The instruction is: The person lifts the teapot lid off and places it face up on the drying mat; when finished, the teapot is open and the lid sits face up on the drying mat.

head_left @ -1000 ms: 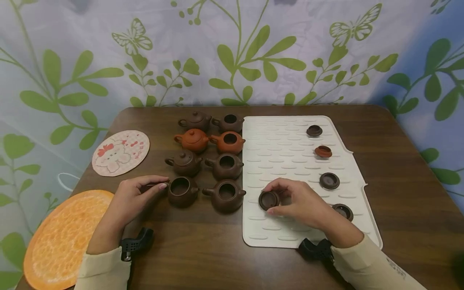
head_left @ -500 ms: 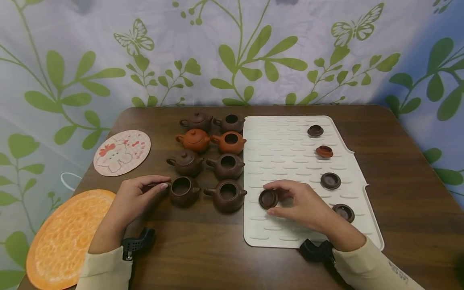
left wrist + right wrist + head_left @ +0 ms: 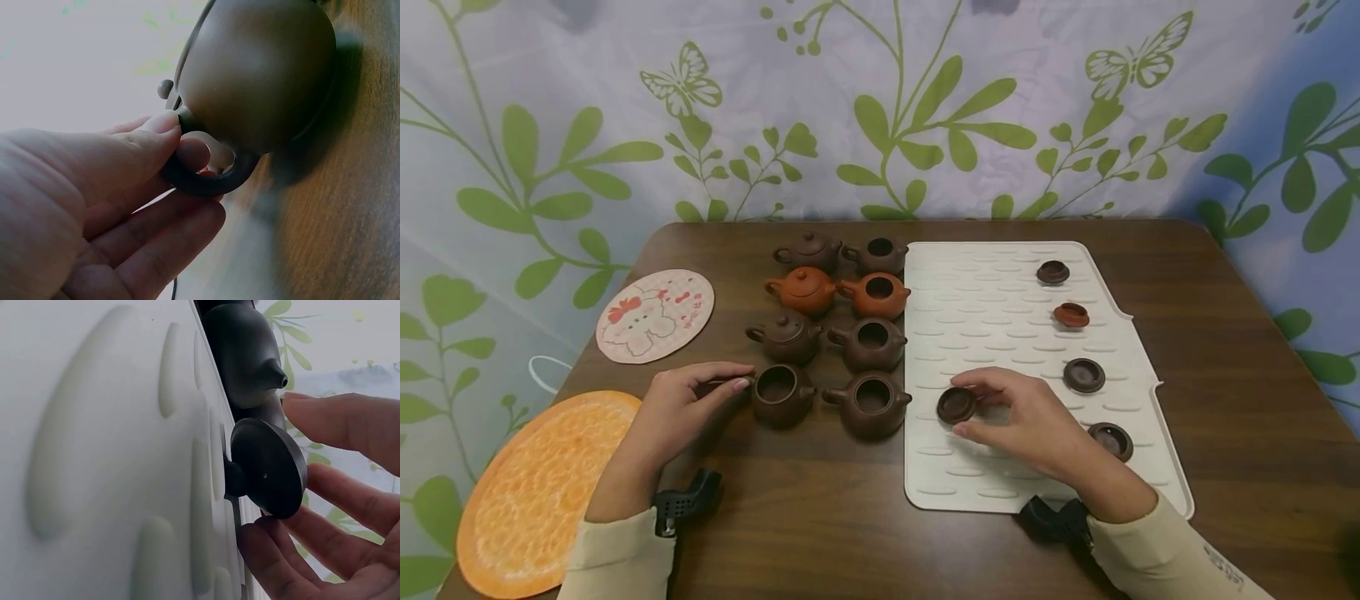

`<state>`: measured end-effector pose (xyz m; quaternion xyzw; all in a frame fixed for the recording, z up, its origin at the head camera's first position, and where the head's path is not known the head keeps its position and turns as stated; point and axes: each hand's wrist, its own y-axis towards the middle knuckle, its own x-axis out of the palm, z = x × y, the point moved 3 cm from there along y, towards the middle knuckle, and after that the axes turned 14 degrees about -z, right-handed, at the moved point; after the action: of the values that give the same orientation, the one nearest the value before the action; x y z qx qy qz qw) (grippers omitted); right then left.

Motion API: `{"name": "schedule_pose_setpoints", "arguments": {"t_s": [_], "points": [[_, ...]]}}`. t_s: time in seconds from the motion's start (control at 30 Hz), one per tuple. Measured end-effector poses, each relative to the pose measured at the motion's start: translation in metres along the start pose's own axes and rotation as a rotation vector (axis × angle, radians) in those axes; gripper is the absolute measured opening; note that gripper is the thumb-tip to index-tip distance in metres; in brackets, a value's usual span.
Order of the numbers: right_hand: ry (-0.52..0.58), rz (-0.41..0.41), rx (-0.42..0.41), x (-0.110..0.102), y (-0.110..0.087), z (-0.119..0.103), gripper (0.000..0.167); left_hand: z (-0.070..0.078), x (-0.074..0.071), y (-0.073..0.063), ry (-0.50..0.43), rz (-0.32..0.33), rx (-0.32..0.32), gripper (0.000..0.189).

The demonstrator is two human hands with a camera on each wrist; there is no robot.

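My left hand [image 3: 688, 408] pinches the handle of a dark brown lidless teapot [image 3: 781, 398] at the front of the left column. In the left wrist view the thumb presses the top of that handle [image 3: 209, 183], with fingertips beneath. My right hand [image 3: 1011, 412] is over the white mat [image 3: 977, 333], fingers spread around a small dark brown teapot lid [image 3: 956, 406]. In the right wrist view the lid [image 3: 269, 465] stands tilted, its knob against the mat. Fingertips are at its rim, while the thumb [image 3: 340, 425] is apart from it.
Several teapots, such as an orange one [image 3: 880, 294], form two columns left of the mat. Upturned lids, including a dark one [image 3: 1083, 375] and a red one [image 3: 1071, 314], lie along the mat's right side. A rabbit mat [image 3: 655, 317] and an orange-slice mat [image 3: 531, 500] lie left.
The right hand's lid has shifted slightly, its tilt changing, with the fingers staying around it. My left hand has kept its pinch on the teapot handle.
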<state>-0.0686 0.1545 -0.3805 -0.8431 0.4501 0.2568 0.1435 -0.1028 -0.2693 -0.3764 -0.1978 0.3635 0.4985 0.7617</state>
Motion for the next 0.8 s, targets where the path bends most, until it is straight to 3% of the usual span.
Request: {"name": "schedule_pose_setpoints", "arguments": {"t_s": [0.4, 0.8], "points": [[-0.084, 0.063, 0.049, -0.011, -0.004, -0.002, 0.039, 0.000, 0.000, 0.002, 0.020, -0.008, 0.013, 0.019], [-0.190, 0.059, 0.009, -0.019, 0.008, -0.014, 0.033, 0.001, -0.002, -0.002, -0.027, -0.009, -0.016, 0.021]]}}
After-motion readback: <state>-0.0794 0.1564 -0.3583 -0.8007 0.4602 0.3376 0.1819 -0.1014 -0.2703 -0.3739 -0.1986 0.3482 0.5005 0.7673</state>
